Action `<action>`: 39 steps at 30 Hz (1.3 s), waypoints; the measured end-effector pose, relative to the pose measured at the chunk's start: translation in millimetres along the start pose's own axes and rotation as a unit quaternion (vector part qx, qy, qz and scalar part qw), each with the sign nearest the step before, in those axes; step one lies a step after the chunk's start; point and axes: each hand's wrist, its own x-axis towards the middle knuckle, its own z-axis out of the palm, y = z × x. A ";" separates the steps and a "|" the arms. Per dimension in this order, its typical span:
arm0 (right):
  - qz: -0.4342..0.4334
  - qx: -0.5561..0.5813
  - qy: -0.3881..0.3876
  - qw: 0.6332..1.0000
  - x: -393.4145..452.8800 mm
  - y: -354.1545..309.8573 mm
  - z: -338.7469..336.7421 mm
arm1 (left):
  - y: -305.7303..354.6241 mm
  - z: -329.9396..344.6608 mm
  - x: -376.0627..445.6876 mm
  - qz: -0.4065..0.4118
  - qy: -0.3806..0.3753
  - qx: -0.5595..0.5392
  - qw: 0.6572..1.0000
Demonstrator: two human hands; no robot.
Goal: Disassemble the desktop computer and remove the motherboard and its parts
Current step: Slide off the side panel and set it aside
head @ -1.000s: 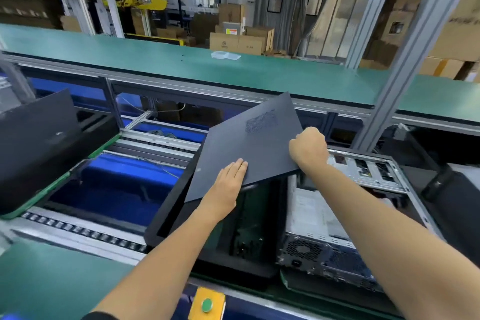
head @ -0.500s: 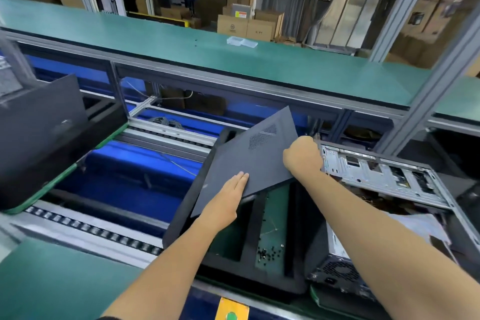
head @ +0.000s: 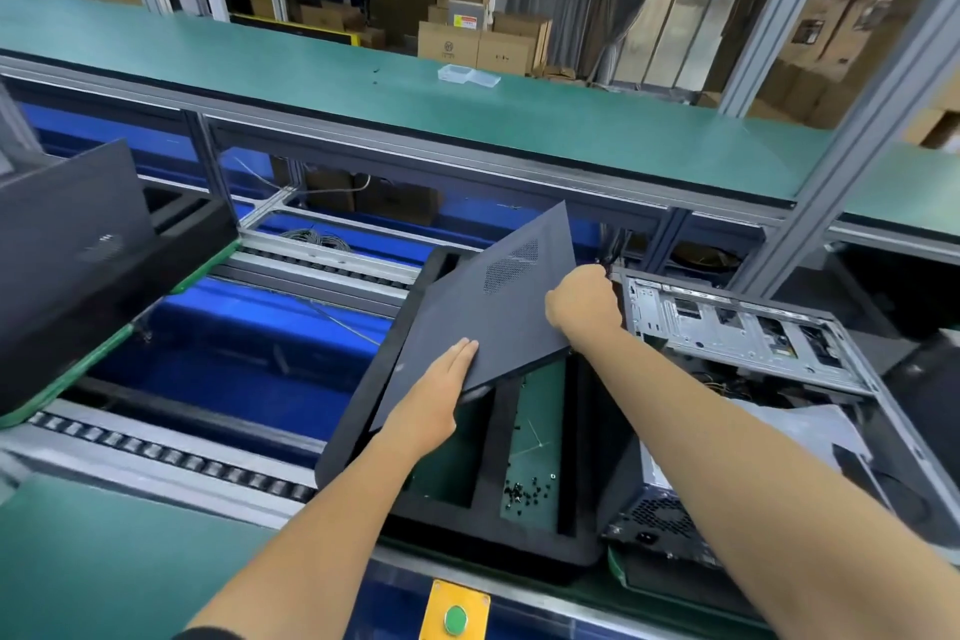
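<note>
A dark grey side panel (head: 483, 307) with a perforated vent patch hangs tilted over a black foam tray (head: 467, 525). My right hand (head: 582, 301) grips the panel's right edge with curled fingers. My left hand (head: 436, 395) holds its lower front edge, fingers straight along the top face, thumb hidden beneath. The opened desktop computer (head: 737, 338) lies on its side to the right, its silver metal frame and inner cables showing. Its rear with a fan grille (head: 660, 520) faces me.
Several small black screws (head: 524, 489) lie in a tray compartment. Another black panel (head: 67, 234) leans in a foam tray at the left. A roller conveyor (head: 171, 452) runs in front, a green shelf (head: 467, 120) above. A yellow box with a green button (head: 456, 619) sits at the near edge.
The panel has swung away from the computer toward the left and dropped lower over the foam tray, both hands keeping their hold. The computer's open frame is now uncovered.
</note>
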 end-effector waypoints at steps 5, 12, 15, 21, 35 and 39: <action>-0.010 0.019 -0.022 1.000 -3.0 -2.7 -1.2 | -2.9 -4.8 -4.3 -0.004 -0.012 -0.006 1.000; -0.078 0.026 -0.029 0.996 -10.3 -12.9 -1.0 | -5.5 -10.4 -15.1 -0.022 -0.020 -0.033 0.999; -0.094 0.035 -0.043 0.994 -13.6 -19.4 2.4 | -8.7 -14.2 -20.4 -0.035 -0.021 -0.059 0.997; -0.148 0.067 -0.079 0.984 -28.9 -43.5 15.8 | -22.9 -26.7 -33.1 -0.106 -0.009 -0.060 0.993; -0.247 0.050 -0.244 0.936 -69.4 -116.4 78.4 | -54.5 -63.9 -51.0 -0.217 0.110 -0.123 0.962; -0.271 -0.043 -0.288 0.918 -70.0 -113.0 84.8 | -67.9 -67.3 -50.0 -0.258 0.097 -0.157 0.948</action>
